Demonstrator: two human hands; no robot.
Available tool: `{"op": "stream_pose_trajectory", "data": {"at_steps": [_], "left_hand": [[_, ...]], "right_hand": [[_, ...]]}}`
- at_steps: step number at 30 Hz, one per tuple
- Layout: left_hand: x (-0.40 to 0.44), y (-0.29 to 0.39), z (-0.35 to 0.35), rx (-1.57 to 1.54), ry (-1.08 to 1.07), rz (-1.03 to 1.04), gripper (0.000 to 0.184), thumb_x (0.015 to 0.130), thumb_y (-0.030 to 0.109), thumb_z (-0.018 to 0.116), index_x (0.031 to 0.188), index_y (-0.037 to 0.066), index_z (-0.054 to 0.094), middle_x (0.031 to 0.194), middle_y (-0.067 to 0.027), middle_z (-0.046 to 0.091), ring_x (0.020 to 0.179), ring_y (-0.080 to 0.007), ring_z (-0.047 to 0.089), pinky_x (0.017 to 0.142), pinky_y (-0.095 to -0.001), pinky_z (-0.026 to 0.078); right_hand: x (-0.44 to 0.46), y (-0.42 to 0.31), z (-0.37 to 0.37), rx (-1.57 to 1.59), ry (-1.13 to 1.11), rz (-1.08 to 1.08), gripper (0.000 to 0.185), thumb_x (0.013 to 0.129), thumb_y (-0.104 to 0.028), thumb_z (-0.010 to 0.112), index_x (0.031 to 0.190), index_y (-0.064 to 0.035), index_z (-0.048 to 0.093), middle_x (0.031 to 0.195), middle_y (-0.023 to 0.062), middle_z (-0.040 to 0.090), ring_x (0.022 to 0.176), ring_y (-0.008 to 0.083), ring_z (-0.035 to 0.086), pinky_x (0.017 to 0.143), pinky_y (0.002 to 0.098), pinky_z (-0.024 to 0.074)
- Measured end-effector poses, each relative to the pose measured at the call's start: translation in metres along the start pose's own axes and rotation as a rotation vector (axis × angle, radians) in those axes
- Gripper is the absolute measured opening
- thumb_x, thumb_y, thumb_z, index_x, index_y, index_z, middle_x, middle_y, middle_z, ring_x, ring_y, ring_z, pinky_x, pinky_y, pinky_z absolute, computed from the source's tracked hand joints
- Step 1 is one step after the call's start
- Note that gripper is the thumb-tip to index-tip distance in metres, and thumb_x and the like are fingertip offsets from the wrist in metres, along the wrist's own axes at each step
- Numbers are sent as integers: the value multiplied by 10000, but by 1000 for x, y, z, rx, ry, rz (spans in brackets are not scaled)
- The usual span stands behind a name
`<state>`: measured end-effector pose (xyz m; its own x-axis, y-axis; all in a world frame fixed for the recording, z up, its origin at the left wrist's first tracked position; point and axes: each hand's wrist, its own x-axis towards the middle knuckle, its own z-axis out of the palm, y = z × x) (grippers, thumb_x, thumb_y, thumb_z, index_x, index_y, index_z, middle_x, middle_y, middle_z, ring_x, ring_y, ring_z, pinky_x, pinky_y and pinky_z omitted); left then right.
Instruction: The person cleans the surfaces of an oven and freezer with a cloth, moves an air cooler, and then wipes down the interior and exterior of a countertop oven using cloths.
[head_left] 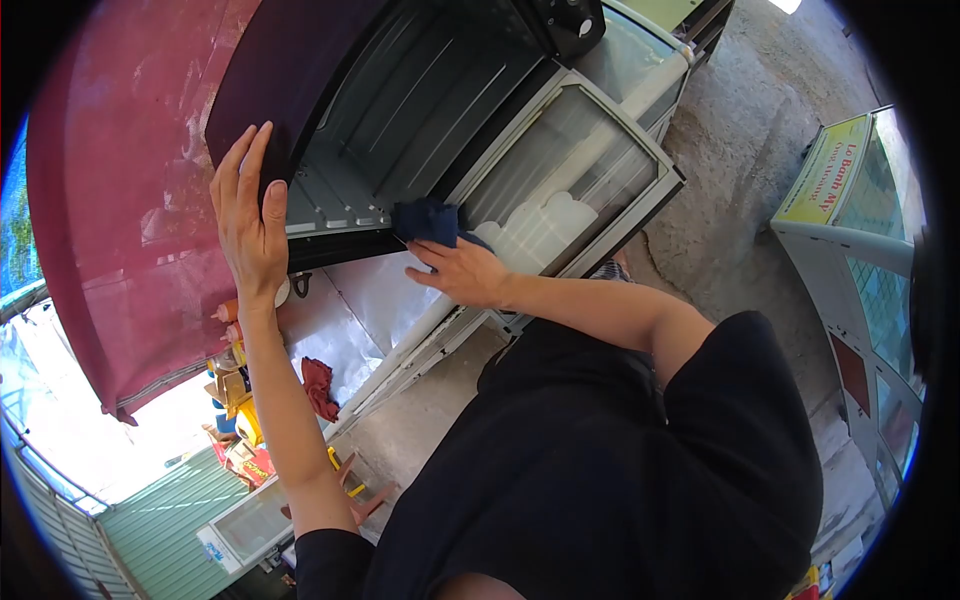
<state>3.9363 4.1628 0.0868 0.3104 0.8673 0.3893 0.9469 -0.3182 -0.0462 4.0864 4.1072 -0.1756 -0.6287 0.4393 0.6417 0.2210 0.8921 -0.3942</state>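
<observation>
Head view, blue cloth [428, 218], against right grip [468, 273]

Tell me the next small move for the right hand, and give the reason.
Probably slide the dark blue cloth along the cabinet's front edge toward the left hand. The right hand has the cloth at the corner beside the glass door, the cloth covers only that end, and the left hand appears to rest against the dark panel across the opening.
</observation>
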Motion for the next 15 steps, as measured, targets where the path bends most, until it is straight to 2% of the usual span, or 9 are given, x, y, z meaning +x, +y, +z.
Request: {"op": "stream_pose_trajectory", "data": {"at_steps": [1, 3, 4, 6, 8, 11, 13, 14, 15], "left_hand": [[0, -2, 0, 1, -4, 6, 476, 1008, 434, 427, 1396, 178, 527, 1410, -75, 505, 1304, -280, 432, 1111, -411, 308], [-2, -5, 2, -71, 5, -26, 475, 1009, 436, 427, 1391, 173, 530, 1409, -70, 511, 1302, -273, 435, 1111, -407, 310], [-2, -6, 2, -73, -4, -27, 475, 1009, 436, 427, 1391, 173, 530, 1409, -70, 511, 1302, -273, 435, 1111, -407, 310], [0, -9, 1, -128, 4, -102, 467, 1008, 421, 435, 1387, 165, 533, 1395, -67, 529, 1303, -268, 441, 1111, -403, 314], [-1, -10, 1, -109, 3, -123, 466, 1008, 421, 435, 1384, 164, 535, 1391, -66, 535, 1304, -269, 446, 1108, -405, 323], [-2, -11, 2, -87, 6, -145, 457, 1007, 410, 442, 1376, 160, 543, 1379, -71, 547, 1299, -272, 458, 1096, -404, 343], [-2, -10, 1, -81, 10, -140, 449, 1006, 400, 450, 1371, 157, 549, 1371, -77, 553, 1295, -275, 466, 1087, -403, 354], [-1, -9, 1, -97, 11, -131, 441, 1003, 389, 463, 1364, 153, 555, 1366, -84, 554, 1288, -277, 472, 1080, -401, 364], [-1, -9, 2, -114, 19, -132, 432, 1001, 379, 476, 1357, 150, 562, 1362, -90, 556, 1282, -279, 478, 1072, -398, 373]], "right_hand": [[-3, -4, 1, 1, 6, 5, 381, 809, -147, 566, 1185, -118, 617, 1284, 123, 580, 1284, 229, 483, 974, 418, 430], [0, -7, -23, 397, -595, -33, 291, 815, -113, 562, 1100, -101, 616, 1199, 109, 620, 1169, 258, 563, 917, 431, 468], [4, -6, -34, 404, -595, -29, 291, 815, -113, 562, 1100, -101, 616, 1199, 109, 620, 1169, 258, 563, 917, 431, 468], [18, 1, -51, 757, -608, 322, 217, 816, -68, 544, 1026, -77, 600, 1105, 114, 643, 1019, 317, 621, 847, 440, 500], [46, 18, -48, 947, 130, 526, 259, 832, -53, 482, 1063, -61, 598, 934, 155, 654, 864, 320, 664, 797, 419, 511], [89, 52, -25, 699, 348, 581, 274, 850, -85, 479, 1108, -52, 566, 1100, 177, 641, 1012, 348, 632, 862, 471, 494], [93, 60, 2, 206, -374, 595, 331, 850, -101, 487, 1170, -51, 557, 1106, 161, 647, 1028, 299, 637, 904, 487, 461], [73, 57, 35, 9, -131, 327, 379, 843, -105, 505, 1214, -58, 570, 1078, 113, 668, 1052, 253, 633, 961, 459, 429], [71, 51, 32, 8, -135, 313, 379, 843, -105, 505, 1214, -58, 570, 1078, 113, 668, 1052, 253, 633, 961, 459, 429]]}}
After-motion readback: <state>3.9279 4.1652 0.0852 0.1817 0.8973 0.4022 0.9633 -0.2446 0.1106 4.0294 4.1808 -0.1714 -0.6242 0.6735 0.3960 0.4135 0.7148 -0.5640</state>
